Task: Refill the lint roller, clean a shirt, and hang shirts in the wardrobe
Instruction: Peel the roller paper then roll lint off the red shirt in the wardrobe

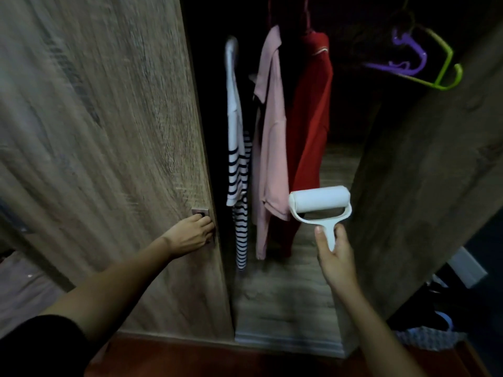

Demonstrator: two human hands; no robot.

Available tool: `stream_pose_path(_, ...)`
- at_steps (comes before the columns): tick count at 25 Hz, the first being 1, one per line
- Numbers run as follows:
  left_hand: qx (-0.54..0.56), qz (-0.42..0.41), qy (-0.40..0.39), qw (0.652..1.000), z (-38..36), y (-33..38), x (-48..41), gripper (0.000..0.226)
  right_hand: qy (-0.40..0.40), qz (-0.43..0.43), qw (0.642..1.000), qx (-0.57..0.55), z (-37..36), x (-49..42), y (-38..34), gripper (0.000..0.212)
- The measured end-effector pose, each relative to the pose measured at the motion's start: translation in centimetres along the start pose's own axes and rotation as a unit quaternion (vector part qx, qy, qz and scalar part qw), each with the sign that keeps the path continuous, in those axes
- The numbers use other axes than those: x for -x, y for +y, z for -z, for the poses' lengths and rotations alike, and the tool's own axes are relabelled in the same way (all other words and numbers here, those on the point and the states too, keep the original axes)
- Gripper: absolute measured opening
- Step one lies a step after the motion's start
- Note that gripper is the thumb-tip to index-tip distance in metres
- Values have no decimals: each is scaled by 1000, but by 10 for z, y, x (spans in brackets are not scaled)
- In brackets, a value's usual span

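Housework: right hand (337, 258) clasps seemingly light, stiff white plastic lint roller (319, 203) by its handle; left hand (190, 235) hooks metal door pull (200, 212).

Between left door (109, 159) and right door (435, 172) the wardrobe (285, 295) stands open. Striped shirt (239, 170), pink shirt (270, 137) and red shirt (310, 118) hang across its left part; right of them, under purple hanger (402, 67) and green hanger (450, 54), is free room.

This is looking like a home bedroom: shirts (272, 145) are hanging inside a wood-grain wardrobe (109, 131), empty plastic hangers (413, 54) are dangling beside them, and a reddish floor (190, 360) is running below.
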State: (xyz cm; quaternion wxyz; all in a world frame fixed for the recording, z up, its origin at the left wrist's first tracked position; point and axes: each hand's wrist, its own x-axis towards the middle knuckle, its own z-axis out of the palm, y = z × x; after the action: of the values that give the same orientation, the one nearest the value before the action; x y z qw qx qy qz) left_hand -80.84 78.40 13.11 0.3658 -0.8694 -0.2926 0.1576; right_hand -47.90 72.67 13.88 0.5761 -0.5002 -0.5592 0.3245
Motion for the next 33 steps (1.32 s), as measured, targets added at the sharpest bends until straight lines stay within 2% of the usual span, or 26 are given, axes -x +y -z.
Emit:
stream_pose_path(4, -4, 12, -34, 999, -11, -11, 25, 29, 0, -1, 1000, 12, -14, 0, -8, 9)
stream_pose_path(7, 15, 40, -14, 999, -16, -10, 33, 19, 1, 5, 1000, 22, -21, -1, -14, 12)
stream_pose_path(9, 59, 64, 31, 996, -2, -5, 25, 25, 8, 8, 1000, 23, -22, -2, -17, 11)
stream_pose_path(12, 124, 131, 175, 968, 51, -4, -14, 18, 42, 9, 999, 28, -15, -8, -22, 10)
stream_pose_path(14, 209, 223, 291, 907, 90, -12, -50, 21, 71, 12, 997, 29, -3, -14, -27, 11)
stream_pose_path(16, 330, 304, 363, 817, 130, -20, -86, 23, 94, 13, 995, 32, 14, -20, -33, 12)
stream_pose_path(18, 442, 361, 358, 739, 163, -29, -122, 28, 116, 14, 992, 38, 33, -26, -38, 11)
stream_pose_path(20, 512, 433, 280, 687, 180, -36, -155, 39, 129, 13, 991, 41, 48, -30, -40, 10)
stream_pose_path(22, 541, 477, 196, 664, 181, -38, -185, 41, 138, 11, 989, 48, 63, -35, -41, 11)
stream_pose_path(23, 548, 471, 175, 669, 183, -36, -196, 34, 139, 12, 989, 50, 69, -38, -42, 12)
stream_pose_path(24, 555, 448, 181, 678, 187, -31, -203, 26, 141, 9, 989, 50, 75, -43, -41, 13)
stream_pose_path(26, 569, 383, 248, 684, 197, -22, -204, 17, 143, 0, 989, 37, 85, -54, -41, 16)
stream_pose_path(28, 580, 393, 312, 643, 202, -24, -183, 16, 131, -12, 991, 27, 89, -66, -38, 19)
stream_pose_path(31, 558, 512, 349, 552, 192, -51, -123, 29, 95, -26, 995, -18, 77, -85, -40, 18)
stream_pose_path(33, 507, 589, 365, 513, 186, -72, -79, 24, 64, -19, 997, -26, 55, -95, -41, 21)
